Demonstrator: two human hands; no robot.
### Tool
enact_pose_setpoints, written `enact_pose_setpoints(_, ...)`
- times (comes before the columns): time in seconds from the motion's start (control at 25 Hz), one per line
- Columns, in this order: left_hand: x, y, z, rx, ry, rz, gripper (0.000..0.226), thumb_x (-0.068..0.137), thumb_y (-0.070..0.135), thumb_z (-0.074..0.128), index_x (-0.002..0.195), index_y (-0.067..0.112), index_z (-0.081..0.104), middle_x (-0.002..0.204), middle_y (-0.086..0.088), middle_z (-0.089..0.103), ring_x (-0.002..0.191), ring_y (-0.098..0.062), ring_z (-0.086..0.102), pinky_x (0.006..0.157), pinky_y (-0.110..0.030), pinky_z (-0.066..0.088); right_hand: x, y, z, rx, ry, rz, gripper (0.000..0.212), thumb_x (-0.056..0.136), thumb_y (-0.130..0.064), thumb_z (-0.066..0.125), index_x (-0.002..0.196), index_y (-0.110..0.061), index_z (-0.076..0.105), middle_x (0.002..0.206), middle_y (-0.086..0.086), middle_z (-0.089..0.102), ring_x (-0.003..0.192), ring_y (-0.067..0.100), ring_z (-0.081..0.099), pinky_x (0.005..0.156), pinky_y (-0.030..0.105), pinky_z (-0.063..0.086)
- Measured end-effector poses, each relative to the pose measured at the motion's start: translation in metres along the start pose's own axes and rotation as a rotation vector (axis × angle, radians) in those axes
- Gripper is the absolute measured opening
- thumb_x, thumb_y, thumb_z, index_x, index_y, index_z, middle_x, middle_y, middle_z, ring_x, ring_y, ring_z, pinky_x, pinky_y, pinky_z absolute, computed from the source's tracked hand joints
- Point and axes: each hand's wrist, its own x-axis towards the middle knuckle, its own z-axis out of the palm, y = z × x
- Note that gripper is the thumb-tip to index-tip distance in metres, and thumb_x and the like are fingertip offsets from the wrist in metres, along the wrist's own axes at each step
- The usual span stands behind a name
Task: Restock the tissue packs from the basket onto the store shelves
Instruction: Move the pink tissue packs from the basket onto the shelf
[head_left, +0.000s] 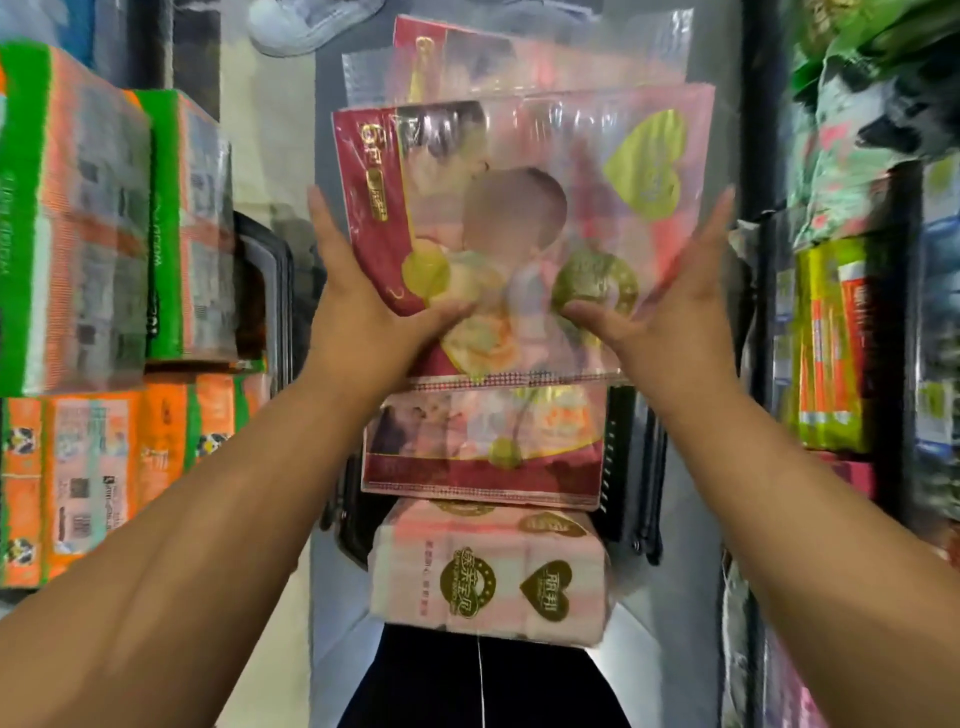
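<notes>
I hold a pink and red tissue pack (519, 208) in clear wrap up in front of me, at the middle of the head view. My left hand (358, 306) grips its left edge and my right hand (670, 312) grips its right edge, both thumbs pressed on its front. A second similar pack (519, 57) shows behind its top. Below it, another red pack (483, 447) and a pink pack (488, 577) with gold logos are stacked in the black basket (636, 467).
Green and orange tissue packs (78, 218) fill the left shelf, with orange ones (93, 467) below. Yellow and green packages (831, 343) crowd the right shelf. The aisle between is narrow. A person's white shoe (306, 26) shows at the top.
</notes>
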Motion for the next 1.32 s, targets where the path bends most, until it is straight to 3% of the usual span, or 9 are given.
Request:
enact_pose_setpoints(0.16, 0.003, -0.009, 0.004, -0.108, 0.031, -0.010, 0.114, 0.055, 0.044, 0.089, 0.145, 0.021, 0.024, 0.130, 0.006, 0.057, 0.112, -0.008, 0.059, 0.099, -0.038, 0.048, 0.001, 0.006, 0.002, 0.122, 0.017, 0.017, 0.119, 0.046, -0.059, 0.084, 0.143, -0.015, 0.029, 0.133, 0.004, 0.053, 0.117, 0.018, 0.056, 0.094, 0.041, 0.050)
enact_pose_setpoints(0.24, -0.003, -0.007, -0.003, -0.124, 0.034, -0.009, 0.114, 0.055, 0.043, 0.089, 0.146, 0.022, 0.023, 0.129, 0.004, 0.057, 0.111, -0.010, 0.060, 0.099, -0.038, 0.048, -0.006, 0.000, -0.003, 0.144, 0.004, -0.002, 0.119, 0.044, -0.062, 0.082, 0.141, -0.016, 0.029, 0.130, 0.005, 0.055, 0.115, 0.020, 0.058, 0.091, 0.044, 0.052)
enact_pose_setpoints(0.4, -0.039, 0.022, -0.044, -0.154, 0.063, 0.012, 0.111, 0.061, 0.029, 0.090, 0.147, 0.026, 0.020, 0.120, 0.025, 0.049, 0.101, 0.015, 0.054, 0.089, -0.010, 0.043, -0.036, -0.034, -0.025, 0.169, -0.024, -0.024, 0.116, 0.045, -0.064, 0.081, 0.139, -0.023, 0.028, 0.127, 0.001, 0.055, 0.113, 0.020, 0.059, 0.089, 0.048, 0.053)
enact_pose_setpoints(0.52, -0.079, 0.037, -0.090, -0.230, 0.074, -0.016, 0.106, 0.059, 0.031, 0.091, 0.141, 0.031, 0.025, 0.123, 0.018, 0.056, 0.107, 0.007, 0.057, 0.093, -0.023, 0.049, -0.072, -0.076, -0.051, 0.210, -0.067, -0.053, 0.105, 0.050, -0.055, 0.085, 0.135, -0.025, 0.032, 0.120, -0.003, 0.058, 0.104, 0.015, 0.062, 0.088, 0.046, 0.054)
enact_pose_setpoints(0.64, -0.130, 0.048, -0.137, -0.286, 0.137, -0.070, 0.108, 0.061, 0.026, 0.091, 0.145, 0.029, 0.022, 0.125, 0.014, 0.055, 0.108, 0.004, 0.058, 0.091, -0.017, 0.048, -0.110, -0.119, -0.071, 0.177, -0.183, -0.101, 0.102, 0.052, -0.053, 0.086, 0.135, -0.031, 0.031, 0.118, -0.005, 0.060, 0.099, 0.016, 0.064, 0.084, 0.048, 0.056)
enact_pose_setpoints(0.84, -0.230, 0.069, -0.207, -0.324, 0.338, -0.132, 0.098, 0.063, 0.015, 0.089, 0.135, 0.035, 0.026, 0.109, 0.029, 0.051, 0.089, 0.022, 0.054, 0.078, -0.008, 0.044, -0.176, -0.186, -0.099, 0.188, -0.406, -0.248, 0.101, 0.054, -0.061, 0.082, 0.134, -0.052, 0.021, 0.117, -0.026, 0.050, 0.110, 0.019, 0.058, 0.077, 0.051, 0.057)
enact_pose_setpoints(0.96, -0.296, 0.078, -0.240, -0.406, 0.473, -0.205, 0.101, 0.061, 0.020, 0.090, 0.136, 0.041, 0.025, 0.111, 0.025, 0.055, 0.098, 0.007, 0.059, 0.092, -0.032, 0.050, -0.210, -0.224, -0.113, 0.145, -0.503, -0.403, 0.094, 0.067, -0.043, 0.083, 0.137, -0.047, 0.021, 0.113, -0.030, 0.045, 0.111, 0.012, 0.050, 0.085, 0.039, 0.049)
enact_pose_setpoints(1.08, -0.366, 0.088, -0.270, -0.468, 0.611, -0.244, 0.105, 0.058, 0.027, 0.091, 0.137, 0.043, 0.025, 0.115, 0.020, 0.058, 0.104, -0.008, 0.062, 0.094, -0.042, 0.050, -0.245, -0.269, -0.124, 0.115, -0.587, -0.559, 0.090, 0.063, -0.049, 0.083, 0.131, -0.050, 0.023, 0.106, -0.035, 0.045, 0.107, 0.014, 0.054, 0.083, 0.036, 0.047)
enact_pose_setpoints(1.32, -0.483, 0.098, -0.334, -0.539, 0.944, -0.188, 0.089, 0.064, 0.004, 0.085, 0.121, 0.052, 0.036, 0.106, 0.019, 0.064, 0.090, 0.006, 0.064, 0.072, -0.014, 0.051, -0.327, -0.361, -0.117, 0.163, -0.770, -0.851, 0.099, 0.059, -0.047, 0.086, 0.138, -0.038, 0.027, 0.119, -0.019, 0.054, 0.110, 0.012, 0.057, 0.088, 0.030, 0.046)
